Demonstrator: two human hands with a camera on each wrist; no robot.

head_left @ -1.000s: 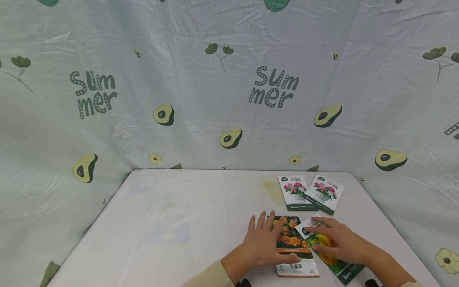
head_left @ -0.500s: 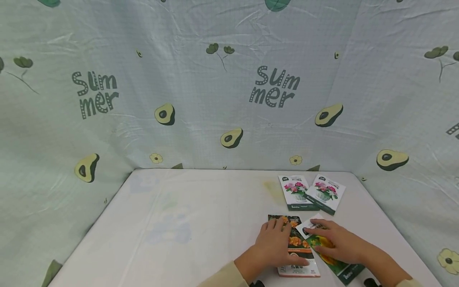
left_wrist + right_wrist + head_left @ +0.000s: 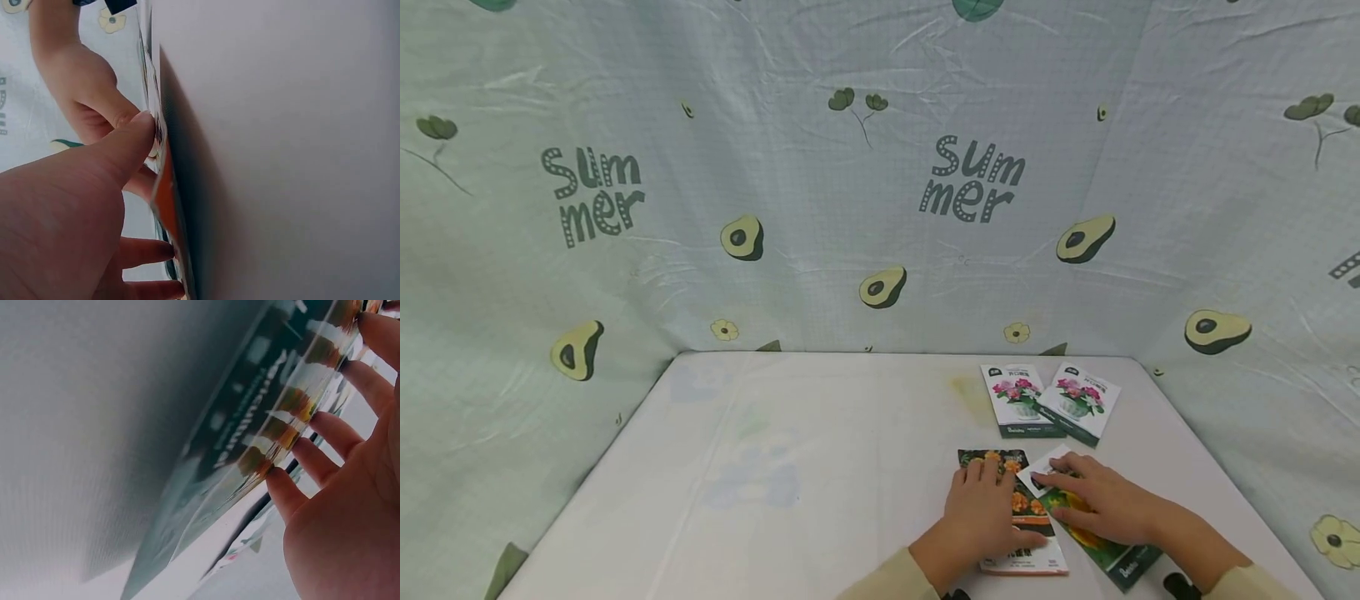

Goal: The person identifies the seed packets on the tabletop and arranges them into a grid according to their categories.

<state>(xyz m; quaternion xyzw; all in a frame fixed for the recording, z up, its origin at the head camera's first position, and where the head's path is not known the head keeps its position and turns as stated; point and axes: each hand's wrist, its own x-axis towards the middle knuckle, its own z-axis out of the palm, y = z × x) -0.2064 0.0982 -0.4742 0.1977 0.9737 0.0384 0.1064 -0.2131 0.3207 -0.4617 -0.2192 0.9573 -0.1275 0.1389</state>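
In the head view my left hand (image 3: 981, 512) rests on a seed packet with orange flowers (image 3: 1024, 504) and a white lower panel. Its fingertips lie on the printed flowers and its thumb on the white part. The left wrist view shows that thumb touching the face of the packet (image 3: 165, 194). To the right, my right hand (image 3: 1108, 500) lies over a slanted seed packet with yellow flowers and a dark green bottom band (image 3: 1131, 565). All its fingertips touch the glossy packet (image 3: 253, 419) in the right wrist view. The hands cover parts of both packets.
Two white seed packets with pink potted flowers, a left one (image 3: 1018, 404) and a right one (image 3: 1081, 404), overlap farther back. The white table (image 3: 760, 517) stretches away to the left. A printed curtain (image 3: 820, 175) hangs behind and beside it.
My left hand has shifted right over the orange-flower packet, and its spread fingers have drawn closer together. The right hand and all the packets stay about where they were.
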